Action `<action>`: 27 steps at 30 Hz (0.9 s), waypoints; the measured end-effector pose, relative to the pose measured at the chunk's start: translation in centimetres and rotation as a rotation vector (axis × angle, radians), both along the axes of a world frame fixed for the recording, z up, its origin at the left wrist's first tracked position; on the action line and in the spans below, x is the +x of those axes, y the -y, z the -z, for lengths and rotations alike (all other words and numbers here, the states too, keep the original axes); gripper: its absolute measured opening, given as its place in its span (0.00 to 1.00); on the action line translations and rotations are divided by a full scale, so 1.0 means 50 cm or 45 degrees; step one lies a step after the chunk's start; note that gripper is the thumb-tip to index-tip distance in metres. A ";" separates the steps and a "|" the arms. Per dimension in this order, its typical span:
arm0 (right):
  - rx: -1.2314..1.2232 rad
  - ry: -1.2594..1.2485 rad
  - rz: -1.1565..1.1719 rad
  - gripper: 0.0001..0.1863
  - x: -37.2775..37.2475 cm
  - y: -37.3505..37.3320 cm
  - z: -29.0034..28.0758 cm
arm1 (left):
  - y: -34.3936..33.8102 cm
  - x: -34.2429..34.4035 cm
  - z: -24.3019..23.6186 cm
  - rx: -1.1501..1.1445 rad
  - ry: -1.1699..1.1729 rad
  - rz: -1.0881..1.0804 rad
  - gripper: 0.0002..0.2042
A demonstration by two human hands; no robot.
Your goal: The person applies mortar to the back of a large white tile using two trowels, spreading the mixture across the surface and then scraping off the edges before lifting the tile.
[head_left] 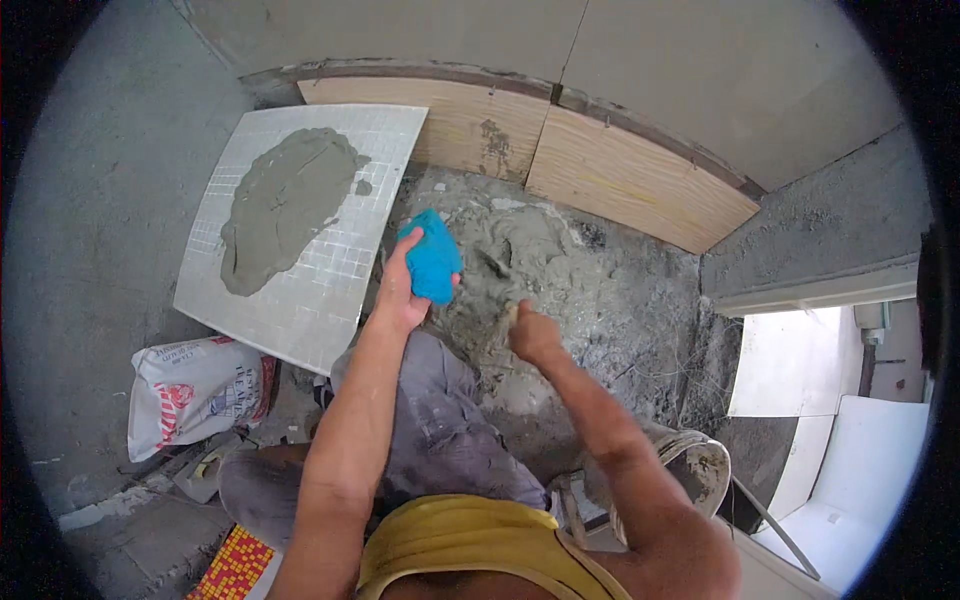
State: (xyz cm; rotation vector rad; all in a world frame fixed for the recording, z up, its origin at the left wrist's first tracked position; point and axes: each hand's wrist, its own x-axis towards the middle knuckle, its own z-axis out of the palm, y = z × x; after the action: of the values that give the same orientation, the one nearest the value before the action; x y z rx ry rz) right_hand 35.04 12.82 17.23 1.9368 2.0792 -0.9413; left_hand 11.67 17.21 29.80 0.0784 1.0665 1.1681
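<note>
A bunched blue cloth (433, 258) is in my left hand (398, 285), fingers wrapped about its side and lower end, held up in front of my knee. My right hand (534, 332) is closed in a fist low over the wet grey mortar (535, 245) on the floor. A short pale handle (509, 318) pokes out of that fist; the working end of the tool cannot be told from the mortar around it. To the left, a large pale tile (385, 140) lies back-side up and tilted, with a thick patch of grey mortar (285, 205) spread over it.
Two wooden boards (640, 190) line the foot of the far wall. A white printed sack (190, 395) lies by the tile's near edge. A mortar-crusted bucket (705, 465) stands beside my right arm. Red and yellow mosaic (235, 565) shows at lower left, white panels (790, 360) at right.
</note>
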 end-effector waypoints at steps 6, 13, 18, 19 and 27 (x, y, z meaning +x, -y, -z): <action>0.206 -0.027 -0.044 0.26 0.166 0.138 -0.004 | 0.001 -0.011 -0.002 0.083 -0.029 -0.018 0.26; -0.172 -0.116 -0.209 0.26 0.243 0.289 0.013 | 0.009 -0.027 -0.002 0.059 -0.024 -0.042 0.25; -0.310 -0.002 -0.322 0.25 0.252 0.299 0.036 | 0.004 -0.030 -0.002 0.037 -0.026 -0.084 0.26; -0.281 0.004 -0.364 0.25 0.235 0.276 0.042 | 0.002 -0.031 -0.001 0.044 -0.030 -0.088 0.26; 0.040 -0.059 -0.395 0.24 0.092 0.111 0.105 | 0.007 -0.007 -0.009 0.057 0.003 -0.043 0.25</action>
State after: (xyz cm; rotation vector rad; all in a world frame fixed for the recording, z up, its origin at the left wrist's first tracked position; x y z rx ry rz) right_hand 39.64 7.29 12.00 1.5540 2.3425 -0.8965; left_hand 11.32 16.86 30.26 0.0945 1.0428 1.2222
